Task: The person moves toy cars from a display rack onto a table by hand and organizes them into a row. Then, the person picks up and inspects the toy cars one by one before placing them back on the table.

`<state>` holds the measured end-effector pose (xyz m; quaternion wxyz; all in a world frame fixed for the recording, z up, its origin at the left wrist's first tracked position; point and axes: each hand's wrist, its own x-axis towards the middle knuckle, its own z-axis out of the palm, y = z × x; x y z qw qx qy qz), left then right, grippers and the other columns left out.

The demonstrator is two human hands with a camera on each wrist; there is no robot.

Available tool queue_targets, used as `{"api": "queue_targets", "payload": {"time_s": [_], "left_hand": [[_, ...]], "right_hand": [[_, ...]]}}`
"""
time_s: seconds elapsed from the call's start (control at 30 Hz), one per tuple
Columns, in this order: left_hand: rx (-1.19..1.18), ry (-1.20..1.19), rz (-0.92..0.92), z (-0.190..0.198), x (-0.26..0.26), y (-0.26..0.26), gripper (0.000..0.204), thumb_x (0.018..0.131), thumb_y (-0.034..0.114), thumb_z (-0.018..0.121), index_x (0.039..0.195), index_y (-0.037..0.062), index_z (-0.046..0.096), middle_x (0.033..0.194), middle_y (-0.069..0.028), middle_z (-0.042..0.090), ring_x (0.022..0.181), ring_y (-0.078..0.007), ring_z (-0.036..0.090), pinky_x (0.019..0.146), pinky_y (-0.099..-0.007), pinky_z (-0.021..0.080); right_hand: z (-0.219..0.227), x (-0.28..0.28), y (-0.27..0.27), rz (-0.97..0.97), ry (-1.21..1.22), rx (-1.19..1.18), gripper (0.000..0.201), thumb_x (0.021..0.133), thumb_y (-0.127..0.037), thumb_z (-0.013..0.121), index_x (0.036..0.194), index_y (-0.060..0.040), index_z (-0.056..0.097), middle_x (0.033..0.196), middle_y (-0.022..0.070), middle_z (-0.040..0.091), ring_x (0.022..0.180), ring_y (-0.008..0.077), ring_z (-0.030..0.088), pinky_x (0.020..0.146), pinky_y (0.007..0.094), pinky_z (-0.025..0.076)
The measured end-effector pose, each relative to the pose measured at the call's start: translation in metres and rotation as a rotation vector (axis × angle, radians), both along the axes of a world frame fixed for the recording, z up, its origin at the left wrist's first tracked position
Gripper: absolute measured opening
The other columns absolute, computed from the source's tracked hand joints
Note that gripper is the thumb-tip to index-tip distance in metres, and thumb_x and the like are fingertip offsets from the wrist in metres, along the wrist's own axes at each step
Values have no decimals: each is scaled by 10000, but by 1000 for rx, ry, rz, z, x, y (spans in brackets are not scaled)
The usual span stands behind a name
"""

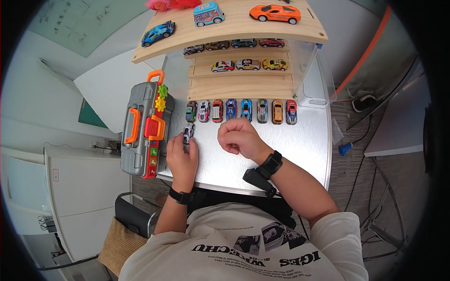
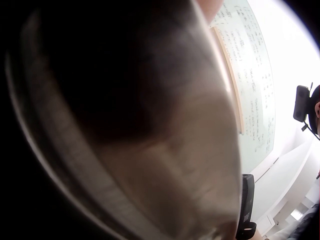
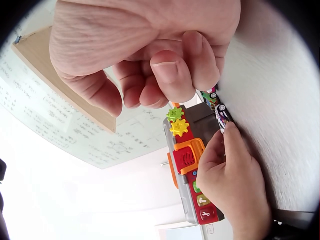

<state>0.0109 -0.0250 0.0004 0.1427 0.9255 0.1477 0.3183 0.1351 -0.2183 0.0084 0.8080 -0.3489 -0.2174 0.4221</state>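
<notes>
On the metal table, a small white and purple toy car [image 1: 188,132] stands just in front of the left end of a row of toy cars [image 1: 231,110]. My left hand [image 1: 182,161] pinches this car between thumb and fingers; the right wrist view shows the left thumb against the car [image 3: 222,118]. Over the table, to the right, my right hand [image 1: 241,139] hangs with loosely curled fingers. Nothing shows between its fingers [image 3: 172,75] in the right wrist view. A blurred close surface covers most of the left wrist view, hiding the left hand's work.
A grey toy toolbox [image 1: 136,136] with orange handles stands left of the left hand. Behind the row rises a wooden stepped shelf [image 1: 234,89] bearing several more cars. Its top board [image 1: 229,37] holds a blue toy bus [image 1: 208,15] and an orange car [image 1: 275,14].
</notes>
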Motion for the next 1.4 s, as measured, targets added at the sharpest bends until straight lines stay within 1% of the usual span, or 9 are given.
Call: {"api": "queue_targets", "payload": {"time_s": [0.33, 0.47, 0.53, 0.7, 0.9, 1.03, 1.23, 1.3, 1.4], "left_hand": [[116, -122, -58, 44, 8, -16, 385, 878, 141, 805, 1205, -29, 692, 1028, -150, 656, 654, -198, 575, 557, -294, 470], [179, -71, -288, 87, 66, -20, 321, 892, 118, 757, 1197, 30, 714, 841, -144, 682, 684, -303, 652, 622, -400, 522], [137, 170, -247, 105, 104, -27, 349, 900, 148, 734, 1231, 40, 707, 831, -195, 705, 780, -385, 692, 701, -485, 535], [204, 421, -346, 93, 191, -24, 440, 903, 227, 681, 1318, 82, 664, 1075, -244, 739, 1018, -431, 709, 874, -545, 567], [192, 404, -483, 76, 229, -15, 497, 859, 274, 767, 1279, 20, 689, 1082, -273, 727, 1063, -452, 684, 895, -502, 544], [191, 392, -434, 91, 211, -16, 455, 856, 258, 778, 1223, -1, 706, 1026, -254, 736, 974, -410, 718, 818, -475, 554], [-101, 320, -481, 120, 72, -36, 407, 829, 171, 829, 1176, -9, 716, 797, -163, 708, 626, -203, 672, 608, -323, 526], [-56, 360, -553, 99, 33, -33, 405, 793, 176, 862, 1141, 12, 739, 802, -148, 713, 618, -198, 670, 607, -324, 533], [4, 394, -549, 61, -10, -35, 357, 811, 177, 832, 1122, 24, 748, 794, -171, 685, 661, -310, 673, 637, -399, 552]], "right_hand": [[-4, 2, 0, -37, 101, 97, 277, 936, -81, 634, 671, -33, 567, 575, 58, 541, 432, 103, 430, 408, 256, 299], [-8, 7, -1, -66, 169, 240, 382, 965, -120, 571, 598, -51, 492, 520, 75, 480, 377, 148, 384, 400, 303, 283], [-3, 7, -2, -104, 187, 212, 415, 977, -139, 539, 578, -59, 457, 492, 68, 437, 359, 163, 363, 400, 316, 272], [-12, 10, -1, -74, 254, 311, 433, 981, -142, 523, 566, -76, 418, 477, 57, 402, 357, 159, 343, 400, 319, 254], [-8, 7, 0, -107, 202, 270, 435, 985, -144, 519, 567, -83, 416, 478, 53, 401, 358, 160, 344, 399, 319, 255], [-7, 8, 0, -100, 218, 265, 443, 988, -163, 520, 565, -88, 412, 478, 54, 399, 357, 161, 340, 398, 320, 258], [-8, 14, -4, -159, 289, 299, 472, 985, -241, 527, 549, -101, 413, 459, 43, 380, 353, 166, 340, 401, 323, 251], [-8, 16, -5, -180, 301, 289, 490, 990, -270, 526, 540, -116, 410, 456, 36, 379, 351, 169, 334, 406, 326, 252], [-4, 13, -5, -185, 265, 254, 494, 999, -268, 521, 541, -114, 416, 457, 36, 383, 354, 167, 331, 408, 327, 253]]}}
